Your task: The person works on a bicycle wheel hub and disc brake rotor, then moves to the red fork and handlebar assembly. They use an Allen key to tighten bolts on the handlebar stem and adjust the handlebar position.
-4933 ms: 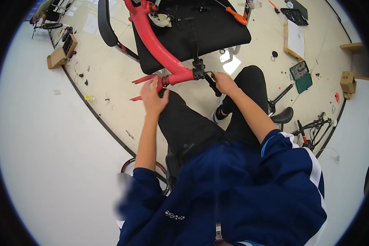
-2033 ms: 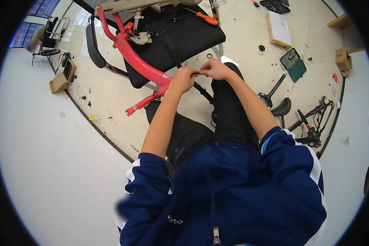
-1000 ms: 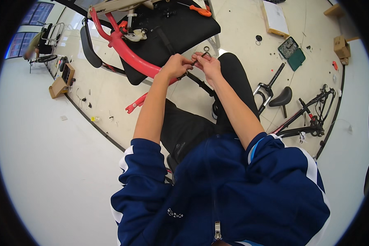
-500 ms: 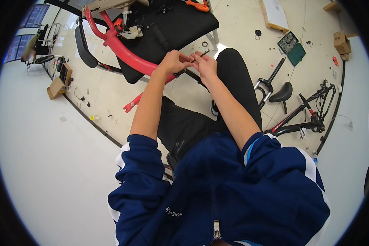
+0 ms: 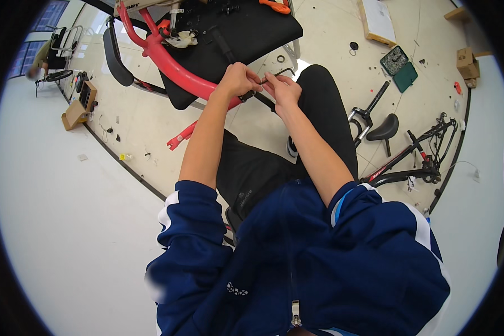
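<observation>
In my right hand is a thin dark hex key, its bent end sticking out past the fingers. My left hand is closed in a pinch, its fingertips meeting the right ones near the key's other end; what it pinches is too small to make out. Both hands are above the end of a red bicycle frame. Just below them, a black collar sits at the frame's end, and a black tube runs out from it. The frame lies across a black chair seat.
An orange-handled tool and a white crumpled glove-like thing lie on the seat. On the floor to the right are a green case, a suspension fork, a saddle and a black bicycle frame. Cardboard boxes stand far right.
The hex key has turned in my right hand, its bent end now pointing further right. Both hands stay close together above the red frame, and the left hand has lifted slightly.
</observation>
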Available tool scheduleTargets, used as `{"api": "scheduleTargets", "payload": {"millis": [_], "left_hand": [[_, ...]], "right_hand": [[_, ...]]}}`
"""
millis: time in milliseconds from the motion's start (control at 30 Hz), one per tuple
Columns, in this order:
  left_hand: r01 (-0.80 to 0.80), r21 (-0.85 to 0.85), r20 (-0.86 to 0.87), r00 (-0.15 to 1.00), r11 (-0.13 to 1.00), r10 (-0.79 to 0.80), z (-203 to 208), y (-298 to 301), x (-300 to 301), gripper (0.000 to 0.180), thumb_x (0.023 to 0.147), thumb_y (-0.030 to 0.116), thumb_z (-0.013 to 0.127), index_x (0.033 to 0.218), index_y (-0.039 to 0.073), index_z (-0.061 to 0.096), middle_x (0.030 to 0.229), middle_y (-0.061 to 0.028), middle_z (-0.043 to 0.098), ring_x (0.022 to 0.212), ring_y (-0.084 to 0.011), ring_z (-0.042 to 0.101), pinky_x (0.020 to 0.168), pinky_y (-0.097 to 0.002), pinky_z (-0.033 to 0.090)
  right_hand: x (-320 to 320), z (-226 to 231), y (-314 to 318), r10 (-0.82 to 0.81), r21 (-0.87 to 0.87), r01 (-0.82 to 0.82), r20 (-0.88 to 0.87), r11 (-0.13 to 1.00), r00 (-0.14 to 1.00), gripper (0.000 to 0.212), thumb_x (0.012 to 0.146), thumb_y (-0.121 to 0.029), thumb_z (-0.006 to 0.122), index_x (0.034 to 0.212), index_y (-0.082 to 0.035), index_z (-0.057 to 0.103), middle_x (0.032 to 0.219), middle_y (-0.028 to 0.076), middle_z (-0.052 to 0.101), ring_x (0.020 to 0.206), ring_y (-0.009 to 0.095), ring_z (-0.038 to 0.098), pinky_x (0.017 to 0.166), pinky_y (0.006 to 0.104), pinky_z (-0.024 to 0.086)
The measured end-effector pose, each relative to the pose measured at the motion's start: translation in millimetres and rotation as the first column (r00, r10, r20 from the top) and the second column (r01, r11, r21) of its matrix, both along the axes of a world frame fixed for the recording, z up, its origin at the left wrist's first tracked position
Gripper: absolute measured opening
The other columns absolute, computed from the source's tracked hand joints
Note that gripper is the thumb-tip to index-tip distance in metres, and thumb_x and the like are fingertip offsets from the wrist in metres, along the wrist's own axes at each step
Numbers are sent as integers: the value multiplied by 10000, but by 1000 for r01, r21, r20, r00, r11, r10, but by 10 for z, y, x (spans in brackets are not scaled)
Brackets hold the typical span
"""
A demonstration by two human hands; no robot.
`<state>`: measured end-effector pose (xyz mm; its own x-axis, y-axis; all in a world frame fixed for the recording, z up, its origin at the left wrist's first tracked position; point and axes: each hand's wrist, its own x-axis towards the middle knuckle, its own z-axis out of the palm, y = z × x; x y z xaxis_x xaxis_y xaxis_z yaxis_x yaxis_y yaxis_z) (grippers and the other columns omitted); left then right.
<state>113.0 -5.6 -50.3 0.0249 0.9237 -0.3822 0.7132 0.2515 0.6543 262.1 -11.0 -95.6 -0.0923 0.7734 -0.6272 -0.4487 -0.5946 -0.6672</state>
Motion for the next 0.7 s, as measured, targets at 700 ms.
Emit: {"api": "scheduleTargets", "payload": {"millis": [700], "left_hand": [[20,-9,-13,1000,1000,-20,-64,67,27,321,581,158,881,814,-8,737,730,-120,700,651,-177,652,660,-296,527]], "right_hand": [[44,-55,39,85,87,-91,66,992,994,198,855,-69,696,976,69,622,914,144,691,849,195,674,755,285,564]]}}
